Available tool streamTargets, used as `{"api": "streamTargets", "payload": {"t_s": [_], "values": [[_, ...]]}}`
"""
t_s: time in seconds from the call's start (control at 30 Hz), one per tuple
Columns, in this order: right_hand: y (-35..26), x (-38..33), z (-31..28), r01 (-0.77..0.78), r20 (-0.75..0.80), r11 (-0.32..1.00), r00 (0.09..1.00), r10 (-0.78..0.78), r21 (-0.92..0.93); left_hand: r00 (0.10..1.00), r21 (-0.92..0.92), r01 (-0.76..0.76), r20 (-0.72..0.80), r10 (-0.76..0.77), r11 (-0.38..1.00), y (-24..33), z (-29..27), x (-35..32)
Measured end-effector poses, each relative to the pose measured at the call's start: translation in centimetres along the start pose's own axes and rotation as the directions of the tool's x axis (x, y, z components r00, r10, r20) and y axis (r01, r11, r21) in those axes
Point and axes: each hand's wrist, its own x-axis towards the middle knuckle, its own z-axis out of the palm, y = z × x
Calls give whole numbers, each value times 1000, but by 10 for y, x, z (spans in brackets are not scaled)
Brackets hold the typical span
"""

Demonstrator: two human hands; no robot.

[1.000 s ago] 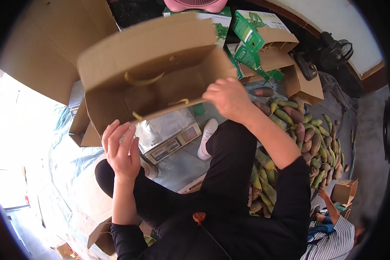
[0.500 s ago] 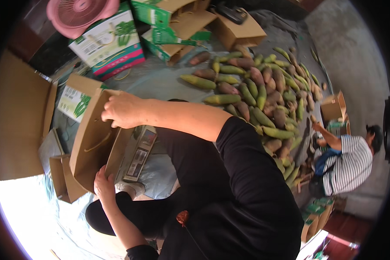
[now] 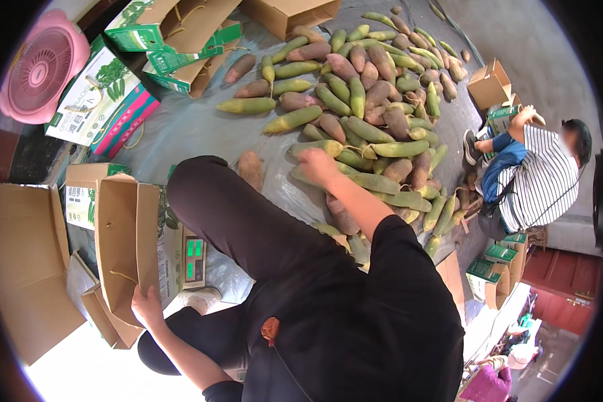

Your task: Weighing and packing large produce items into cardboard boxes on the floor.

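The person's two hands are working well apart here. The left hand (image 3: 147,306) is resting at the near end of an open cardboard box (image 3: 147,234), fingers touching its rim; whether they're clamping it or just steadying it, I can't tell.

Across to the right, the right hand (image 3: 318,166) is lying over the near-left edge of the radish pile (image 3: 394,122), and it's touching a green radish (image 3: 329,145). Its fingers are partly hiding themselves, so I can't tell whether they're closing round it. That radish is lying just beyond the hand, its long axis running roughly left to right, tilting slightly away at its right end. A second green radish (image 3: 303,175) is poking out on the near side, slanting under the hand.

The right hand is clearly the nearer one; the left is sitting well away, with a dark-trousered leg (image 3: 228,208) standing between box and pile. The box is pointing lengthwise away from the person, its open side facing up, while a scale (image 3: 194,258) is glowing green just beside it. One lone reddish radish (image 3: 250,169) is lying near the knee, apart from the pile.
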Motion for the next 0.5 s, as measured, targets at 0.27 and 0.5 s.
{"api": "streamTargets", "payload": {"t_s": [0.27,0.5], "values": [[89,-75,-19,-289,146,758,881,449,-585,999,-22,13,-36,-13,1000,-6,5,-1],[133,-81,-36,-353,179,654,777,603,-669,998,22,57,-6,-56,998,-11,8,3]]}}
